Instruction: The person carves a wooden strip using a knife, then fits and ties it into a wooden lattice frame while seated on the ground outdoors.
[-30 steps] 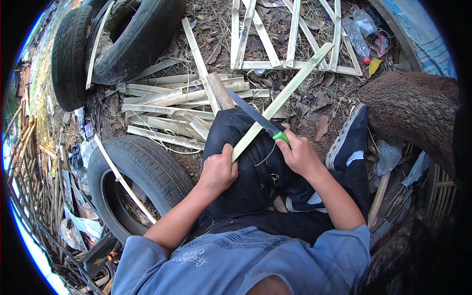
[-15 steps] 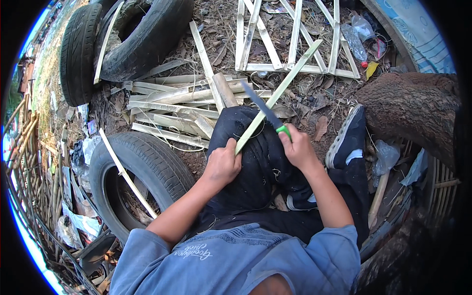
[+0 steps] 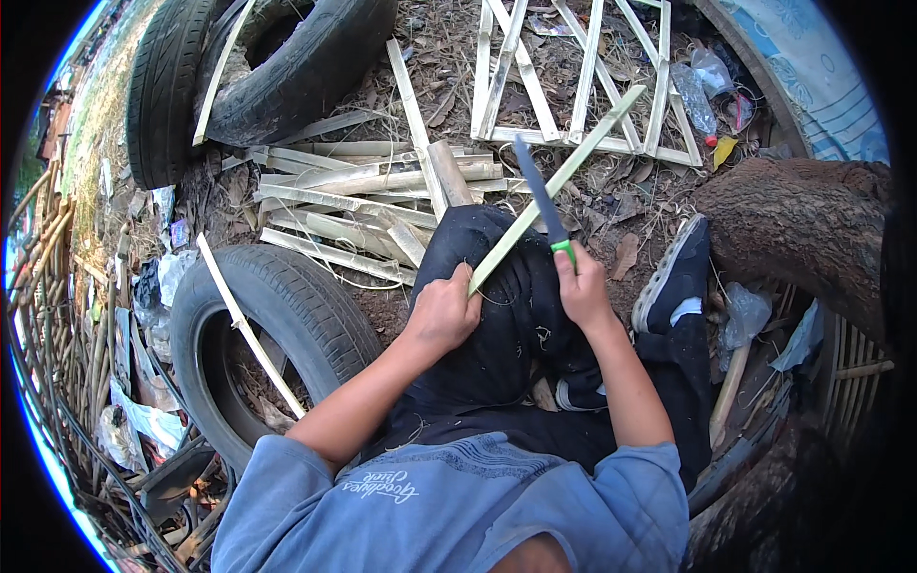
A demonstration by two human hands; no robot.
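Note:
A long pale-green bamboo strip (image 3: 564,176) slants up and to the right across my raised knee. My left hand (image 3: 445,307) is closed round its near end. In my right hand (image 3: 585,288) is a knife (image 3: 544,195) with a bright green handle and a dark blade, its tip pointing away from me. The blade stands close to the strip's right side, crossing or just beside it near the tip; I cannot tell whether they touch. Past my knee lies a pile of split bamboo pieces (image 3: 325,196).
Old tyres lie at left, one (image 3: 330,329) beside my left arm with a bamboo strip (image 3: 246,325) across it. A zigzag bamboo frame (image 3: 573,134) lies ahead on leafy ground. At right are a thick tree trunk (image 3: 798,229), a plastic bottle (image 3: 694,100) and a blue patterned sheet (image 3: 812,67).
My right hand and the knife have turned, so the blade points more straight ahead and crosses the strip less. My left hand with the strip has shifted slightly right in view.

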